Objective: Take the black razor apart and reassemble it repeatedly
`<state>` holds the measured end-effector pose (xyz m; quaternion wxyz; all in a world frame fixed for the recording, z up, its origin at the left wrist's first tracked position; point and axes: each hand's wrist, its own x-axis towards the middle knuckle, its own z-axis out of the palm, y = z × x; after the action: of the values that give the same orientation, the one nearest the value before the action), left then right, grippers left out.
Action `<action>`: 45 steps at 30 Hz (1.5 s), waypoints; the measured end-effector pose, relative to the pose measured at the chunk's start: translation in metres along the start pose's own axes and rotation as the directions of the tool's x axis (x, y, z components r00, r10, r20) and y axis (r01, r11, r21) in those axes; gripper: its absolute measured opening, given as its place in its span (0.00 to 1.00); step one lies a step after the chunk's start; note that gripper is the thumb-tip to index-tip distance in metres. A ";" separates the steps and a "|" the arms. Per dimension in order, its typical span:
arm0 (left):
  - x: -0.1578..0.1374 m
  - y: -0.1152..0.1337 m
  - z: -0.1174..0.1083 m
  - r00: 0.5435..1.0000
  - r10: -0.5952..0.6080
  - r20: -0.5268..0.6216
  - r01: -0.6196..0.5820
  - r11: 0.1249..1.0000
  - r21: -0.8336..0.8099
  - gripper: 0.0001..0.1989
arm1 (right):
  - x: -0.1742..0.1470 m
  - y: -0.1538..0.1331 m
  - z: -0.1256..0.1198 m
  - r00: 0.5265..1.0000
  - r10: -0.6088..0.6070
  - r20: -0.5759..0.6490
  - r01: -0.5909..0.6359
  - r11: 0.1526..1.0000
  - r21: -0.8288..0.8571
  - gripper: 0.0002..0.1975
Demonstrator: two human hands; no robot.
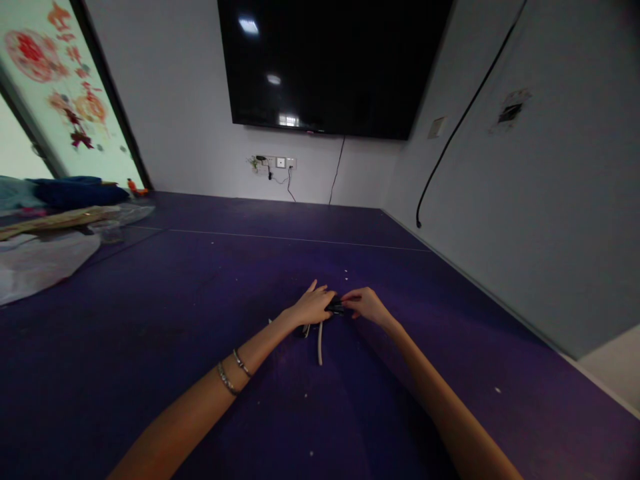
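My left hand [313,307], with bracelets on its wrist, reaches over a small black bundle [336,307] that looks like coiled cable. Its fingers are closed on the bundle, with thumb and index finger partly raised. From the other side, my right hand [367,305] pinches at the bundle's right end between fingertips. Exactly what those fingertips grip is too small to make out. A pale cable end [320,345] sticks out toward me from beneath my left hand, beside another short pale piece and a dark part half hidden by the wrist.
The purple surface [225,400] spreads all around, with small white scraps on it. At the far left lie a white plastic sheet [47,263] and dark blue cloth [77,192]. A television [330,67] hangs above wall sockets [280,163]. A black cable [465,113] dangles at right.
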<state>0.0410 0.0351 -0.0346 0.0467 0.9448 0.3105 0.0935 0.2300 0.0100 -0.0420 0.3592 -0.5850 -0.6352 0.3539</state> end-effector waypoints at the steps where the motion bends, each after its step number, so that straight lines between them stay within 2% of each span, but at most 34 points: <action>1: 0.000 0.000 0.000 1.000 0.003 0.000 -0.003 1.000 -0.002 0.25 | 0.000 -0.001 0.000 1.000 0.005 -0.004 -0.005 1.000 -0.008 0.08; 5: 0.000 -0.001 0.002 1.000 0.004 -0.027 -0.004 1.000 -0.012 0.24 | 0.000 0.000 0.000 1.000 0.005 -0.001 -0.005 0.999 -0.049 0.08; 9: -0.002 0.001 0.002 0.998 -0.012 -0.056 0.010 0.999 -0.041 0.24 | 0.000 0.003 0.000 0.998 -0.050 0.028 0.052 0.996 -0.070 0.08; 22: -0.003 0.004 -0.001 0.999 0.008 -0.043 -0.009 1.000 -0.016 0.19 | -0.002 0.005 0.001 0.985 -0.162 0.064 0.172 0.964 -0.204 0.10; 45: -0.003 0.000 0.004 0.998 0.031 -0.054 -0.032 0.999 -0.015 0.13 | 0.000 0.011 0.000 0.976 -0.184 0.117 0.203 0.962 -0.181 0.12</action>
<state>0.0398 0.0329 -0.0391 0.0444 0.9463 0.2959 0.1222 0.2352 0.0104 -0.0513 0.3022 -0.5337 -0.7375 0.2828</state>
